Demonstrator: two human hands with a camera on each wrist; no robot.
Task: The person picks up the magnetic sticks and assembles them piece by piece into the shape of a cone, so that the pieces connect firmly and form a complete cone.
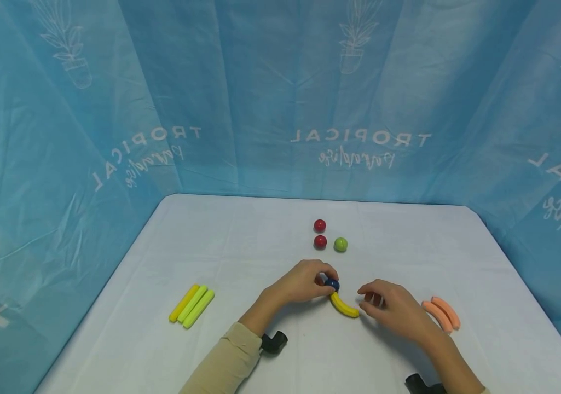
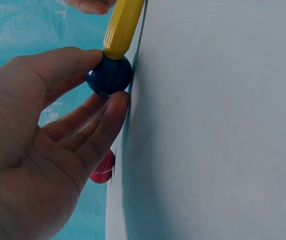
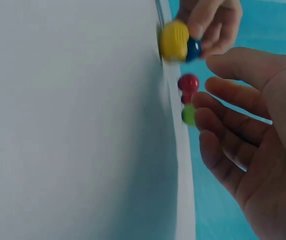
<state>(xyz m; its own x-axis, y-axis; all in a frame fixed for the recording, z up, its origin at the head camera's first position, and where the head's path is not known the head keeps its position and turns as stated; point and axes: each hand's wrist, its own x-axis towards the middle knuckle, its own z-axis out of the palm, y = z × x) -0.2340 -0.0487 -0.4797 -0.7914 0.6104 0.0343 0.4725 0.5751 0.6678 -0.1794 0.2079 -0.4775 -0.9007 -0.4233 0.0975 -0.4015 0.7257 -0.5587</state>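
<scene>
On a white tabletop (image 1: 162, 355), a yellow stick (image 1: 184, 302) and two lime sticks (image 1: 198, 309) lie side by side at far left; next, a person's left hand (image 1: 302, 283) pinches a blue ball (image 1: 332, 284) between thumb and fingers; just beyond sit two red balls (image 1: 320, 242) and, slightly to their right, a green ball (image 1: 341, 244); the blue ball stands at the far end of a yellow curved piece (image 1: 344, 306), seemingly against it; the right hand (image 1: 392, 305), its fingers loosely bent and grasping nothing, hovers just beside the piece's near end; two orange curved pieces (image 1: 441, 313) lie at far right; the round blue ball could well roll off if the pinch loosened on so smooth a surface; a sideways nudge from the left fingers might swing the yellow piece askew; a careless forward reach could scatter the red and green balls.
</scene>
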